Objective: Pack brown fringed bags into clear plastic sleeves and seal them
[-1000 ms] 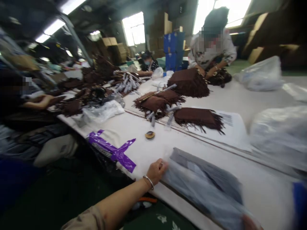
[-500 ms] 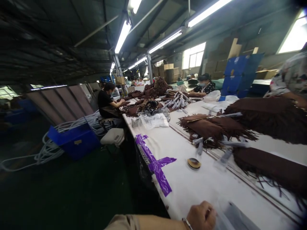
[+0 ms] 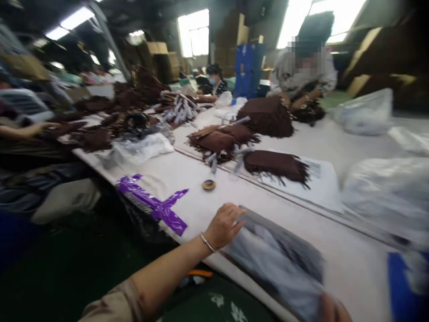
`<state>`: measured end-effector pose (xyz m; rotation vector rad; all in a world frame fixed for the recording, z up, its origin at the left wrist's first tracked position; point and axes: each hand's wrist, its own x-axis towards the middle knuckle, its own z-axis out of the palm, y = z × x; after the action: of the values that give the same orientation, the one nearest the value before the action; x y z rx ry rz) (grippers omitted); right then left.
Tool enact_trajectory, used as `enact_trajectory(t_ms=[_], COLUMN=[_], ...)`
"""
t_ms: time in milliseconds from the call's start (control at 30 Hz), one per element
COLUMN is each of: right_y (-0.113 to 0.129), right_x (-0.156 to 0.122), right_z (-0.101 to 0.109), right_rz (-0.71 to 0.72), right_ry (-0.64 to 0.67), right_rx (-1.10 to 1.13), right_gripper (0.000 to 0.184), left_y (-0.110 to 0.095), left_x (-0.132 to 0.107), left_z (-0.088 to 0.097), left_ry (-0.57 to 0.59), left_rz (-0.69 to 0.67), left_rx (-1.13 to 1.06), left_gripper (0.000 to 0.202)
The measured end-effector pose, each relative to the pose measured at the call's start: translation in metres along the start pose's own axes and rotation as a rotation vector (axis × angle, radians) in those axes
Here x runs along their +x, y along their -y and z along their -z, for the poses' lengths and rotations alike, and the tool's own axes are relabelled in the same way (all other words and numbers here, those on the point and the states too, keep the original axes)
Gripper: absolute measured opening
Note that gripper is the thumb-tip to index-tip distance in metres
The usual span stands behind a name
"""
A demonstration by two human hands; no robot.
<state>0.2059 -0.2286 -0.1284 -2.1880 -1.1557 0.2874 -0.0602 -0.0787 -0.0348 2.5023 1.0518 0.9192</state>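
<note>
A clear plastic bag [image 3: 268, 250] with a dark grey flat piece [image 3: 288, 237] in or under it lies along the near table edge. My left hand [image 3: 223, 226], with a bangle on its wrist, is closed at the bag's far left corner, fingertips on its edge. At the bag's near right end is my right hand [image 3: 335, 308], blurred and partly out of frame; its fingers cannot be made out. Beyond my left hand, a small round tin-like disc [image 3: 208, 185] sits on the white table [image 3: 197, 214].
Purple tape [image 3: 161, 208] marks the left table edge. Brown fringed bags [image 3: 275, 165] lie beyond, with more piled at the back left. Plastic bags [image 3: 389, 192] rest at the right, near a blue object [image 3: 405, 286]. A person [image 3: 304, 67] works across the table; others are farther off.
The view has swung right and down. My left hand shows higher in view, at the corner of the plastic bag, and my right hand has come into view.
</note>
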Motion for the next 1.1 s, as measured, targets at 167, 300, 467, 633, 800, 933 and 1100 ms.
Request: enact_trajectory(t_ms=[167, 300, 467, 633, 800, 933, 1100], right_y=[-0.035, -0.034, -0.038, -0.041, -0.028, -0.029, -0.076], right_x=[-0.03, -0.029, -0.029, -0.027, -0.017, -0.005, 0.008], right_z=[0.02, 0.014, 0.015, 0.019, 0.022, 0.04, 0.103], right_rz=[-0.117, -0.122, -0.136, -0.181, -0.162, -0.2, -0.354], right_ry=[0.038, 0.045, 0.079, 0.083, 0.028, 0.006, -0.433], right_rx=[-0.084, -0.04, 0.028, 0.129, 0.203, 0.391, 0.457], right_gripper=[0.045, 0.048, 0.046, 0.045, 0.041, 0.038, 0.047], left_y=[-0.021, -0.019, -0.019, -0.023, -0.024, -0.024, -0.013], left_x=[0.025, 0.026, 0.027, 0.026, 0.025, 0.025, 0.029], left_z=[-0.044, -0.062, -0.052, -0.057, -0.064, -0.066, -0.073], left_ry=[0.307, 0.315, 0.372, 0.318, 0.25, 0.228, 0.224], left_rz=[-0.186, -0.123, -0.159, -0.091, -0.076, -0.1, -0.178], left_rx=[-0.037, -0.067, -0.131, -0.128, -0.141, -0.144, -0.125], left_gripper=[0.025, 0.011, 0.025, 0.018, 0.014, 0.012, 0.016])
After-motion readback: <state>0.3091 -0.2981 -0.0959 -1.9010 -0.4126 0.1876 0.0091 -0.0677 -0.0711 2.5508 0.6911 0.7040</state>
